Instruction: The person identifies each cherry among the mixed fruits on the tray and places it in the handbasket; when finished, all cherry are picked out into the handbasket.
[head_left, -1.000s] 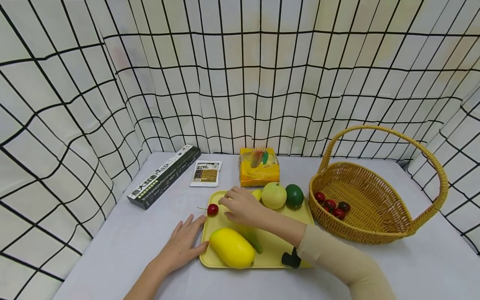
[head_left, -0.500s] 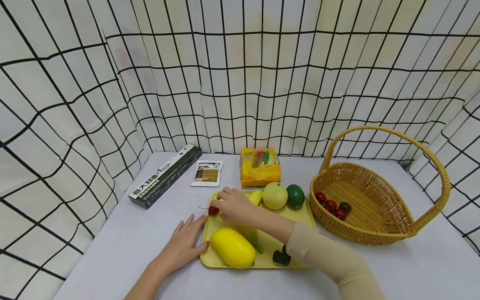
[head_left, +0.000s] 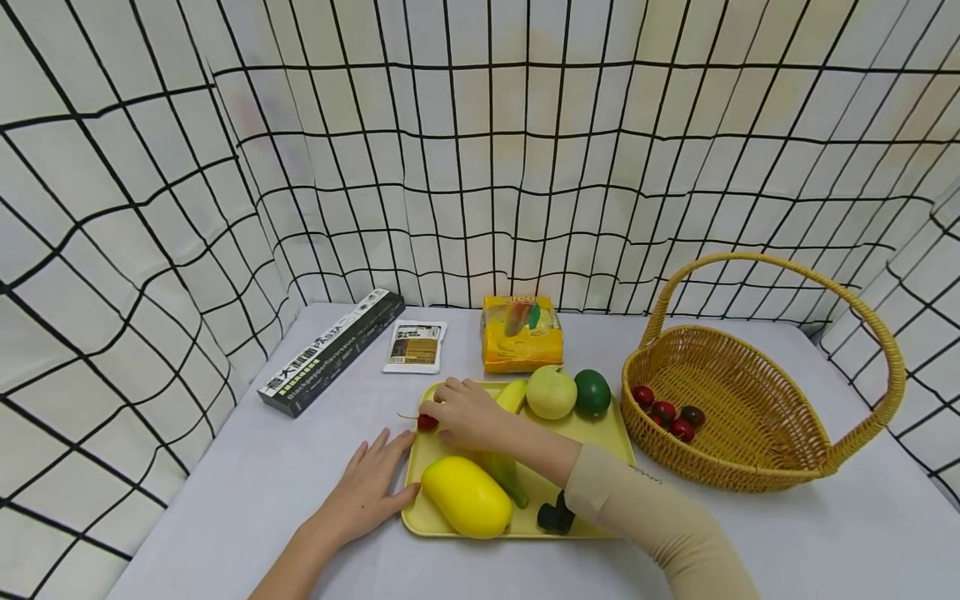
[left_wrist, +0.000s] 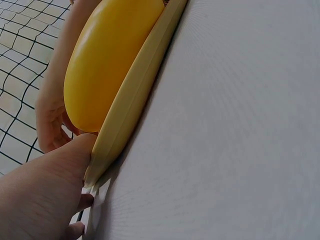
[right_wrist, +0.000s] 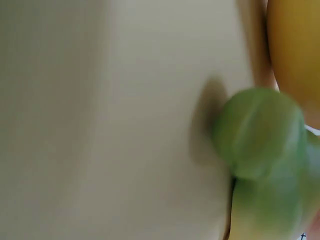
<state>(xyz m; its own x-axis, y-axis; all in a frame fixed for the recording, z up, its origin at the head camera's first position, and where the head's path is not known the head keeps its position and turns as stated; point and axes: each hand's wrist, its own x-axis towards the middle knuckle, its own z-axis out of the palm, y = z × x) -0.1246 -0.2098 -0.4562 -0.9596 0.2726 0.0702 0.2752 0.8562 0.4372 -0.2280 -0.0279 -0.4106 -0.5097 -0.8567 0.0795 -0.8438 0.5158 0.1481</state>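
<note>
My right hand (head_left: 468, 415) reaches over the yellow tray (head_left: 442, 527), thumb and fingertips pinching a red cherry (head_left: 427, 423) at the tray's left edge. The cherry's thin stem points left, and fingers hide part of the fruit. Under that hand lies a banana (head_left: 508, 479); its green stem end (right_wrist: 260, 132) fills the lower right of the right wrist view. My left hand (head_left: 369, 479) rests with fingers spread at the tray's left side, the thumb touching the rim. Beside this thumb sits a yellow mango (head_left: 467, 497), also large in the left wrist view.
At right stands a wicker basket (head_left: 738, 471) with a tall handle and several cherries (head_left: 663, 411). A pale green round fruit (head_left: 551, 392) and a dark green one (head_left: 592, 393) sit at the tray's back. Behind are a yellow packet (head_left: 522, 346), a sachet (head_left: 415, 347) and a pasta box (head_left: 330, 354).
My right hand has moved slightly left and down onto the cherry, now partly covering it. The right forearm and the black device under it shifted left. The left hand stayed still.
</note>
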